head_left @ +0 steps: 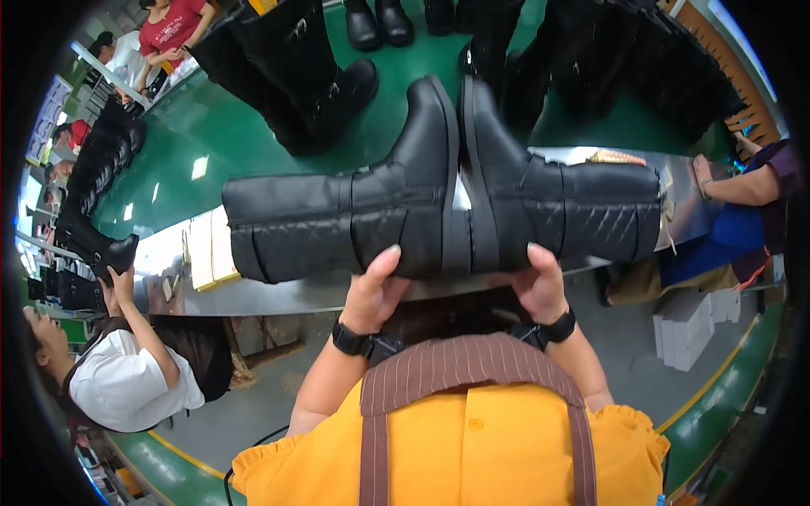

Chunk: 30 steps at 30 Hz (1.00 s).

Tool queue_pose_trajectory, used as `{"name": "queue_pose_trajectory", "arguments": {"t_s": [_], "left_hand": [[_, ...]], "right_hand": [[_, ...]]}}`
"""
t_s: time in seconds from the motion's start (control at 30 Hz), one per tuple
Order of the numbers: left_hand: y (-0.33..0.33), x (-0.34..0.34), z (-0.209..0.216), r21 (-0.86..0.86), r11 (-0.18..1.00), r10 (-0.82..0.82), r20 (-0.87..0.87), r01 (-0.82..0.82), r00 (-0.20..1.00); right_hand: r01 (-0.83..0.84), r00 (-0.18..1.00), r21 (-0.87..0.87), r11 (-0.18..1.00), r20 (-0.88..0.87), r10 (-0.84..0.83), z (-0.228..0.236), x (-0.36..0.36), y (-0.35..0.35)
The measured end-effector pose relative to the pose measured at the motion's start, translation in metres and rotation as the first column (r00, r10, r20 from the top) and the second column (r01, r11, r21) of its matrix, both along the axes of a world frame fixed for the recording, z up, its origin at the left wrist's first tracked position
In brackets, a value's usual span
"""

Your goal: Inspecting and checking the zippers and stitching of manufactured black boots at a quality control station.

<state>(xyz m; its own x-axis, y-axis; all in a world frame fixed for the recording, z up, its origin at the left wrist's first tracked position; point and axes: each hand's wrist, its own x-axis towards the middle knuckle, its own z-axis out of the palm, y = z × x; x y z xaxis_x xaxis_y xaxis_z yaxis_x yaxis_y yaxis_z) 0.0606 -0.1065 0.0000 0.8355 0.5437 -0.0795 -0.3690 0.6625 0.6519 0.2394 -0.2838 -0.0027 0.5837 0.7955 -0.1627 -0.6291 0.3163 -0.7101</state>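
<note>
Two tall black boots lie sideways in front of me, sole against sole, their shafts pointing outward. My left hand point(374, 291) grips the left boot point(337, 221) near its heel, thumb on top and fingers hidden beneath. In the same way my right hand point(542, 285) holds the right boot point(561, 202) by the heel end. Both boots have quilted shaft panels and straps. The soles meet near the heels and leave a narrow gap higher up. Below them runs a shiny metal table edge point(278, 304).
Several black boots stand beyond, including a tall buckled pair point(295, 76) and a row at far left point(105, 152). A pale paper stack point(209, 250) lies by the left shaft. A person in white point(126, 379) handles a boot at left; another person's arm point(742, 187) rests at right. White boxes point(685, 329) are on the floor.
</note>
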Motion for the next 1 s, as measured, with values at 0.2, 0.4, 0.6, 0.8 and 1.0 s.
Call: {"name": "queue_pose_trajectory", "arguments": {"t_s": [0.2,0.4,0.6,0.8,1.0], "left_hand": [[0.022,-0.036,-0.011,0.14,0.99,-0.014,-0.134,0.033,0.991],[0.041,-0.058,0.009,0.314,0.941,-0.071,-0.181,0.126,0.981],[0.019,-0.009,0.02,0.531,0.847,0.155,-0.228,-0.011,0.961],[-0.014,0.046,0.058,0.889,0.226,0.576,-0.452,0.399,0.681],[-0.017,0.074,0.0,0.983,0.169,0.721,-0.177,0.078,0.67]], "right_hand": [[-0.104,0.992,0.069,0.992,0.077,0.098,-0.026,0.027,-0.041],[-0.126,0.957,0.02,0.992,0.265,0.117,0.009,0.046,-0.069],[0.06,0.707,-0.234,0.97,0.696,0.124,0.017,0.032,-0.027],[0.228,0.654,-0.527,0.819,0.706,0.272,0.042,0.003,0.046],[0.214,0.008,-0.018,0.977,1.0,0.017,0.05,0.033,0.033]]}}
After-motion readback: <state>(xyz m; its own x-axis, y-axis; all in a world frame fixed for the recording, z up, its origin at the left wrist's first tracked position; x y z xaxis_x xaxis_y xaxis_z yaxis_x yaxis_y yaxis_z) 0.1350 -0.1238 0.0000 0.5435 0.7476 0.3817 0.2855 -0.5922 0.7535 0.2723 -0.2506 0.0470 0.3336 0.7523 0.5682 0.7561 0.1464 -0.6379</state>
